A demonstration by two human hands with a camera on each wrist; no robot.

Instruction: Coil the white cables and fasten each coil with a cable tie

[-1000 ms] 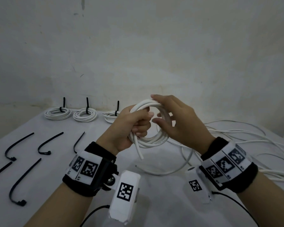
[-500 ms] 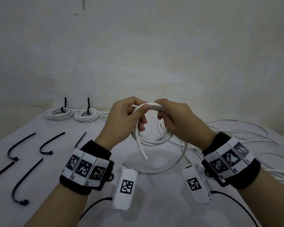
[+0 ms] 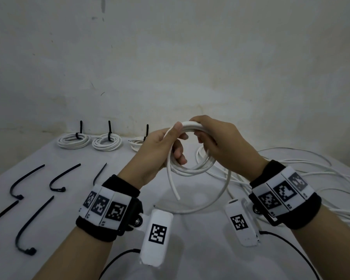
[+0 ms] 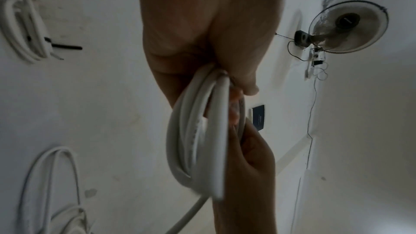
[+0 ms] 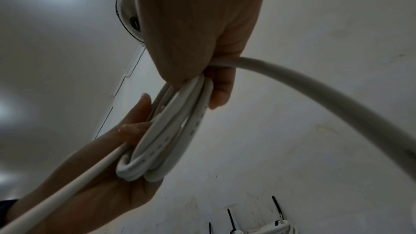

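Both hands hold a white cable coil (image 3: 190,168) upright above the table. My left hand (image 3: 160,150) grips its left side, thumb lying along the top loops. My right hand (image 3: 220,146) grips the top right of the coil (image 5: 166,131), fingers curled over the strands. The cable's cut end (image 3: 177,197) hangs down from the coil. A slack loop (image 3: 216,201) trails down onto the table toward the loose white cables (image 3: 311,178) at right. In the left wrist view the coil (image 4: 198,140) shows edge-on between both hands.
Three tied white coils (image 3: 74,140) (image 3: 106,142) (image 3: 137,143) with upright black ties lie at the table's back. Several loose black cable ties (image 3: 24,178) (image 3: 63,178) (image 3: 28,229) lie at left. A wall (image 3: 170,57) stands close behind. A wall fan (image 4: 346,26) hangs overhead.
The hands lifted the coil and turned it. My right hand slid from the coil's front to its top. My left thumb now lies over the top loops. The trailing loop shortened.
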